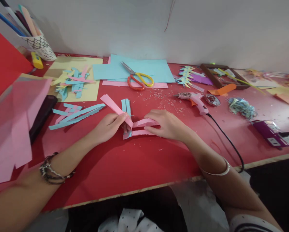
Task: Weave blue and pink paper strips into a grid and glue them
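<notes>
My left hand [113, 125] is closed on a pink paper strip [114, 107] that slants up and to the left, pinched between thumb and fingers. Folded pink paper strips [144, 122] run to the right from there, and my right hand [165, 124] has its fingers closed on their far ends. Blue paper strips [125, 106] stand out behind the left fingers, crossing the pink ones at a joint the fingers partly cover. Left of the hands lie more blue strips [79, 117] interlaced with pink.
Scissors [137, 77] rest on blue paper sheets [156, 67] at the back. A pink glue gun [195, 100], its cord running to the table edge, lies right. Pink sheets [19, 122] cover the left side; a pen cup [41, 46] stands behind. A purple box [267, 132] sits far right.
</notes>
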The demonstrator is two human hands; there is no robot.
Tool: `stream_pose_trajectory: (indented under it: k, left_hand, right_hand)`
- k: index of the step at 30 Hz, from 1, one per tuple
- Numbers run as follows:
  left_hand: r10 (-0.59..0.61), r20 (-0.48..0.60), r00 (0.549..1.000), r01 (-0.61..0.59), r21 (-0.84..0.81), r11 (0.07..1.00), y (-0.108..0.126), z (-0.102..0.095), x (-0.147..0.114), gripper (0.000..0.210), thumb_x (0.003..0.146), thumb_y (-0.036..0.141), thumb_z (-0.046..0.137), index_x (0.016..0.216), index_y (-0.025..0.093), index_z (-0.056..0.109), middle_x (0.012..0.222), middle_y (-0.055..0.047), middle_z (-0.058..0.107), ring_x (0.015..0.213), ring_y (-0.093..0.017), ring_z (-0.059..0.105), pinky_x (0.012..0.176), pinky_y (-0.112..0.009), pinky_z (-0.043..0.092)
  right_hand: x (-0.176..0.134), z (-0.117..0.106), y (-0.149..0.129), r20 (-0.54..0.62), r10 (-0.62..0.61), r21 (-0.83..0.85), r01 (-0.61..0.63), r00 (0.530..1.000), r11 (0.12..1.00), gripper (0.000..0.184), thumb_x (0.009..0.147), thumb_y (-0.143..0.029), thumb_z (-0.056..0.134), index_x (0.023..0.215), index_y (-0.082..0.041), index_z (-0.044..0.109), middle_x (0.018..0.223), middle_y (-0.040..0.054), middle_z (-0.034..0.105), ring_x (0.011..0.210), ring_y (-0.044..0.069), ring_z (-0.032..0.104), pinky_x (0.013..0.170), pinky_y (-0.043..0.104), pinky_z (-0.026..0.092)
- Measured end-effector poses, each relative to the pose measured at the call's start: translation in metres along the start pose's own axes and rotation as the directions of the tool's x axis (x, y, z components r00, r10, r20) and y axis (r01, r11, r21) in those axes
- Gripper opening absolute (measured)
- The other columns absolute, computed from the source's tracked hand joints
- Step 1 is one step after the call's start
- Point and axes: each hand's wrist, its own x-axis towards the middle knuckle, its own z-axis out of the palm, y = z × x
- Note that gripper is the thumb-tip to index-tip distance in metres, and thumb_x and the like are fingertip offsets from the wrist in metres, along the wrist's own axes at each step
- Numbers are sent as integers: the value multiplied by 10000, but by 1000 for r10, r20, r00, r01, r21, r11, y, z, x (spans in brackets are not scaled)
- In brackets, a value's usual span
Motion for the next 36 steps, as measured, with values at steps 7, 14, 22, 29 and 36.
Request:
stream_pose_trajectory:
  k: [7,14,22,29,36]
  left_hand:
    - [-42,1,999,42,-28,999,3,-1,0,400,850,310,280,583,177,546,490,7,592,507,-121,570,572,-211,466]
    - [-29,0,1000,29,6,1000,2,0,0,390,844,282,280,604,167,565,496,6,591,499,-120,574,569,-211,473]
    - [-3,13,1000,3,-2,1000,-2,-1,0,382,846,281,286,614,155,564,520,-4,598,506,-120,577,565,-217,479]
    - [11,-2,1000,-12,-17,1000,-5,0,1,391,850,277,290,628,151,587,540,-9,609,529,-118,582,574,-217,483]
    - [28,-14,1000,-28,-1,1000,-3,0,0,391,841,280,283,604,172,574,530,-2,611,524,-119,581,571,-211,478]
  right_hand:
    - [0,1,1,-34,7,2,-7,999,1000,212,820,-318,483,888,-147,588,840,56,594,752,159,515,646,252,328]
    - [2,3,5,-4,6,-12,-6,1000,1000,152,775,-234,547,889,-143,591,857,63,589,753,164,514,642,252,332]
    - [1,2,10,-65,-30,13,31,997,999,147,818,-257,502,839,-142,592,845,58,587,765,157,504,729,289,332]
    - [-1,-3,13,-89,18,-14,-19,996,1000,116,814,-235,514,804,-163,605,831,34,581,796,154,518,797,333,275]
    - [0,-5,6,-20,54,-40,-55,998,998,237,885,-230,402,824,-163,621,870,43,593,812,150,524,843,370,228]
